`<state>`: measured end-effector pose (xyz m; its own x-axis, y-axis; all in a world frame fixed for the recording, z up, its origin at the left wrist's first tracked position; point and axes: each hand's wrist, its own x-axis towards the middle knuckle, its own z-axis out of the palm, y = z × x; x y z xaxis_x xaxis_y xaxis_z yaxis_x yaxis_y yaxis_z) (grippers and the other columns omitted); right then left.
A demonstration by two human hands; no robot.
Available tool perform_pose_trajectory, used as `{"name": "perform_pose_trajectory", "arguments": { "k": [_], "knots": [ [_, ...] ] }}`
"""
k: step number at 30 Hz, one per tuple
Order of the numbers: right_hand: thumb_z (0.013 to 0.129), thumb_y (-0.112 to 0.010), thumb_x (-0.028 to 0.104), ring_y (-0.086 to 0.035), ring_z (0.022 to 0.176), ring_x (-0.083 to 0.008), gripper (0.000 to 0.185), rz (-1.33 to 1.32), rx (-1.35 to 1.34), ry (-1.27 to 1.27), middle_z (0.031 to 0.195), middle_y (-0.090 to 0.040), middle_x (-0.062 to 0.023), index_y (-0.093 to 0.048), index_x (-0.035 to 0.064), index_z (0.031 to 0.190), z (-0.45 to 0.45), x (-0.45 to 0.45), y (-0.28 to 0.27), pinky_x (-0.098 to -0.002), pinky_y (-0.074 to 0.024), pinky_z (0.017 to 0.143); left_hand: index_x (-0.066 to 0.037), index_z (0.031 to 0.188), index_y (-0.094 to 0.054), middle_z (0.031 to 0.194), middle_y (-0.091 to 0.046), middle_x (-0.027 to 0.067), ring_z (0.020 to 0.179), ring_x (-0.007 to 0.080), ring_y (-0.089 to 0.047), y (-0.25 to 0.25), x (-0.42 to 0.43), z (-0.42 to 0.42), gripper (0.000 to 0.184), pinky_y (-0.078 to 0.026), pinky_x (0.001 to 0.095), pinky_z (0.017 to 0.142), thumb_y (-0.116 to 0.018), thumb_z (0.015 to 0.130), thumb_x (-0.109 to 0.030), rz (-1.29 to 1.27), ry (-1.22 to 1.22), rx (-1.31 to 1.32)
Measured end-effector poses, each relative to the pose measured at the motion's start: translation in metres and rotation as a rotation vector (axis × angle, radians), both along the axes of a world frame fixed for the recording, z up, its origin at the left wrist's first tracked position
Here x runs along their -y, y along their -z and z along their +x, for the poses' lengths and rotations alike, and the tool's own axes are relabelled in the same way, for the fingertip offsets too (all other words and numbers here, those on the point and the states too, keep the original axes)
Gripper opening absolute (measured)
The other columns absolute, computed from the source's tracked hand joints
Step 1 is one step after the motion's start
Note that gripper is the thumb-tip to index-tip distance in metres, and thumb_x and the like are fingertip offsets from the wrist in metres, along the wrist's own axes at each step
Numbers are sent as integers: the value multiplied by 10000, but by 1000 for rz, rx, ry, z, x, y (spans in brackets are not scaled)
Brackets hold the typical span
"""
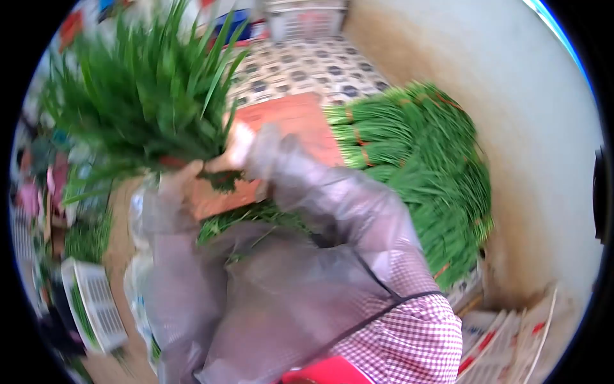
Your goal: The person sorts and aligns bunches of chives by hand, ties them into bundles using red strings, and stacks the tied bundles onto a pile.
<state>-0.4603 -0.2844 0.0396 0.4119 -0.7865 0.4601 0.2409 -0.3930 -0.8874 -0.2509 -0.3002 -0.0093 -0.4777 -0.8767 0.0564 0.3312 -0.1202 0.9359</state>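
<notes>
A big bunch of long-leaved greens is raised at the upper left, its leaves fanning up and outward. My right hand is closed around the stem end from the right. From below, my left hand grips the same end, near a reddish strip that may be a band. Both hands are smeared by motion, and some fingers are hidden by leaves. Under them lies a reddish-orange board, with loose green stems along its near edge.
Right of the board, banded bundles of thin green stalks are piled against a stained wall. White plastic baskets stand at lower left and at the back. Patterned flooring shows beyond the board.
</notes>
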Motion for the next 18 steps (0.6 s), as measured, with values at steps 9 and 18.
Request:
{"name": "perform_pose_trajectory", "arguments": {
  "k": [9,18],
  "knots": [
    [538,-854,243,-552,1048,-253,943,37,99,251,1115,-579,-161,-342,-2,1291,-12,73,116,-353,-447,910,-10,1264,-466,1171,-562,116,1030,242,-573,32,42,-53,539,-472,368,912,-653,760,-45,-60,-226,156],
    [705,-751,118,-596,935,-202,418,414,520,173,996,-627,-89,-587,14,1075,-49,-18,37,-340,-486,799,-20,1306,-386,1166,-552,111,999,222,-577,-53,8,-109,613,-499,345,847,-705,800,-154,-114,-30,287]
  ]
}}
